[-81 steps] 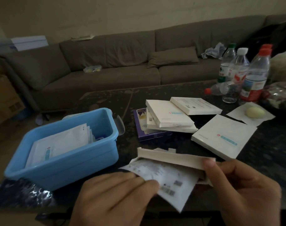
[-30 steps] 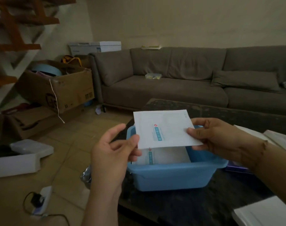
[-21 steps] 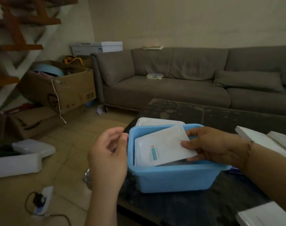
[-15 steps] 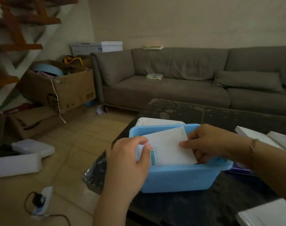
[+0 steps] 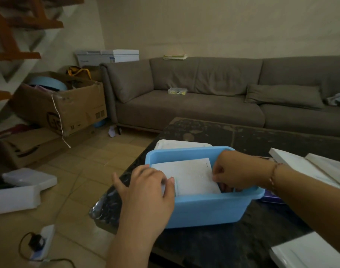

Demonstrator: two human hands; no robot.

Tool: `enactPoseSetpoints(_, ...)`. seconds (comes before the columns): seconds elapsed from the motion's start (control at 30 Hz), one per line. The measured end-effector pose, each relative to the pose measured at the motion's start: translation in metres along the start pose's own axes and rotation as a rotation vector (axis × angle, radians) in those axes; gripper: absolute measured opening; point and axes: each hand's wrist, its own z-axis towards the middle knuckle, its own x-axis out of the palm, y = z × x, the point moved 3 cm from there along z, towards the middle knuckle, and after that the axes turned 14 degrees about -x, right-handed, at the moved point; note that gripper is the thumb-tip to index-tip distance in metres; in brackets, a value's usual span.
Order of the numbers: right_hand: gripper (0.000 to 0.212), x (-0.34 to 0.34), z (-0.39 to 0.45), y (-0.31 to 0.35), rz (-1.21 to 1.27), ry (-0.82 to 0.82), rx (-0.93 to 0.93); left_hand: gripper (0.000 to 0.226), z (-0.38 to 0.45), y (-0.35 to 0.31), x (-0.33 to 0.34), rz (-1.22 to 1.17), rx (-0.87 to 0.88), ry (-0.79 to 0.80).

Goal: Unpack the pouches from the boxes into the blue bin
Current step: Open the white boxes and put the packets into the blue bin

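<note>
While both hands pinch it | pouch (image 5: pixel 192 176) inside blue bin (image 5: pixel 207 209)

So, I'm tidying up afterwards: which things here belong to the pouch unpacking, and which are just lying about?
Part of the job:
blue bin
white pouch, held by left hand and right hand
white boxes on the table

Just lying about:
cardboard box
sofa
power strip on the floor
</note>
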Motion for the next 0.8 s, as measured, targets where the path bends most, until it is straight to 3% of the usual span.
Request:
enactPoseSetpoints(0.1,0.025,-0.003,-0.007,0.001,-0.108,-0.134,-0.064,0.020,0.001,0.000,0.001,-0.002,0.019,-0.034)
enactPoseSetpoints(0.23,0.013,-0.011,-0.073,-0.008,-0.085,-0.629,-0.310,0.021,-0.010,-0.009,-0.008,-0.280,0.218,-0.187)
enactPoseSetpoints(0.3,0.011,0.004,-0.123,-0.023,-0.040,-0.837,-0.463,0.020,-0.024,-0.022,-0.013,-0.454,0.414,-0.069)
enactPoseSetpoints(0.33,0.014,0.018,-0.145,-0.035,-0.032,-0.889,-0.491,0.024,-0.035,-0.030,-0.012,-0.496,0.516,0.075)
enactPoseSetpoints(0.43,0.031,0.067,-0.190,-0.079,-0.030,-0.888,-0.406,0.030,-0.076,-0.056,0.004,-0.337,0.665,0.672)
enactPoseSetpoints(0.47,0.031,0.082,-0.198,-0.090,-0.052,-0.840,-0.405,0.024,-0.088,-0.064,0.016,-0.203,0.691,0.779)
enactPoseSetpoints(0.53,0.027,0.109,-0.209,-0.105,-0.233,-0.729,-0.508,0.015,-0.106,-0.076,0.049,0.025,0.696,0.830)
enactPoseSetpoints(0.6,0.025,0.127,-0.210,-0.113,-0.440,-0.660,-0.583,0.032,-0.115,-0.080,0.083,0.178,0.747,0.837)
enactPoseSetpoints(0.7,0.026,0.136,-0.207,-0.119,-0.561,-0.688,-0.609,0.030,-0.115,-0.085,0.100,0.261,0.720,0.877)
enactPoseSetpoints(0.8,0.025,0.137,-0.209,-0.121,-0.518,-0.771,-0.607,0.029,-0.115,-0.082,0.103,0.161,0.733,0.906)
